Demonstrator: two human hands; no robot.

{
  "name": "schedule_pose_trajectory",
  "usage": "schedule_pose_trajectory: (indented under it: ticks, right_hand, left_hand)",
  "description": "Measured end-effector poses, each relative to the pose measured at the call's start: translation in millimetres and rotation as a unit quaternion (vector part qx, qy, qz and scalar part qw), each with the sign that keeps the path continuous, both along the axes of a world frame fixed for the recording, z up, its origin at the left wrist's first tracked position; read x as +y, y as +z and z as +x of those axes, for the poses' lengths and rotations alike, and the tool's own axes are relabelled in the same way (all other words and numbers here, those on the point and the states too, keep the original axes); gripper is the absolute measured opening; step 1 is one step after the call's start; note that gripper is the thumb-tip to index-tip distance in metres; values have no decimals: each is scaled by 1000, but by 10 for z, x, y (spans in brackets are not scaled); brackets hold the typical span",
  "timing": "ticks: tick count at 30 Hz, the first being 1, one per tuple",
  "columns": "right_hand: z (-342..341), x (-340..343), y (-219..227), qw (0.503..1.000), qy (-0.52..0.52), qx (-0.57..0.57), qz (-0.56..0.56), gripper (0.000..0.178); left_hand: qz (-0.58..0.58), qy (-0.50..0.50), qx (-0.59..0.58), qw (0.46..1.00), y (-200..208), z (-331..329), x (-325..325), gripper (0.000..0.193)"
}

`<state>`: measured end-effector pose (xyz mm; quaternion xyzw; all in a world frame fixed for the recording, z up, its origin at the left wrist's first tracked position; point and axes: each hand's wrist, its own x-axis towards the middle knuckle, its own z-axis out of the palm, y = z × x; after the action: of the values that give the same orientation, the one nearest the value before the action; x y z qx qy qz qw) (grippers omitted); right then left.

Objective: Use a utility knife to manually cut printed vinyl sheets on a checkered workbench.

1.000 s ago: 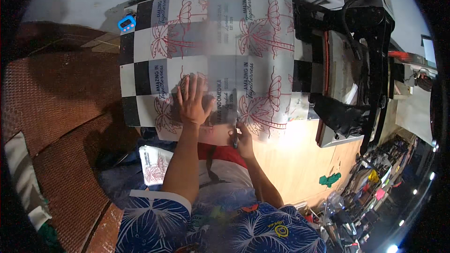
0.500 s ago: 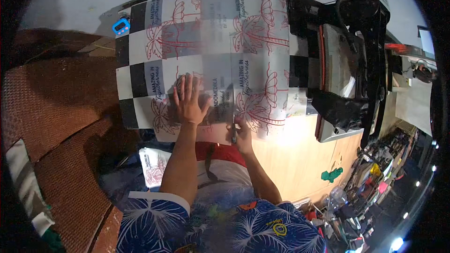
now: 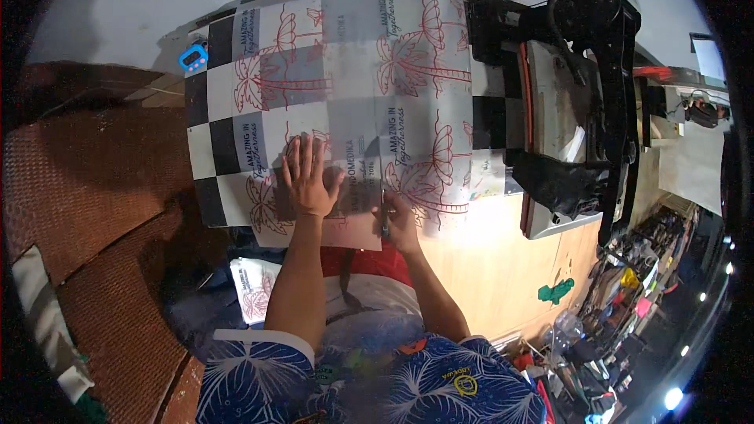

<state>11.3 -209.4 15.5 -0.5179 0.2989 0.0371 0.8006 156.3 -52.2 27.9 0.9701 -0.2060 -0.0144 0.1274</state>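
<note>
1. Flat and spread, the left hand presses the printed sheet on the checkered mat.
2. At three o'clock from it, the right hand is closed on a thin tool.
3. Further toward three o'clock stands a heat press.

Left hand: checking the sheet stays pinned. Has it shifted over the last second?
No. The left hand stays flat on the printed sheet, at the same palm-tree print near its lower edge.

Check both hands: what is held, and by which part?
Left hand presses flat on the printed transfer sheet, gripping nothing. Right hand grips a thin tool; which part cannot be told.
</note>
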Motion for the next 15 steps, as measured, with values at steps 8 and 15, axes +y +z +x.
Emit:
schedule_pose_trajectory:
  ticks: [8,15]
  right_hand:
    - [93,-55,151,1000,17,6,-13,40]
    - [267,-170,182,993,74,-17,-92,40]
  left_hand:
    - [26,-3,10,1000,-4,6,1,72]
    - [24,10,47,999,73,2,-17,86]
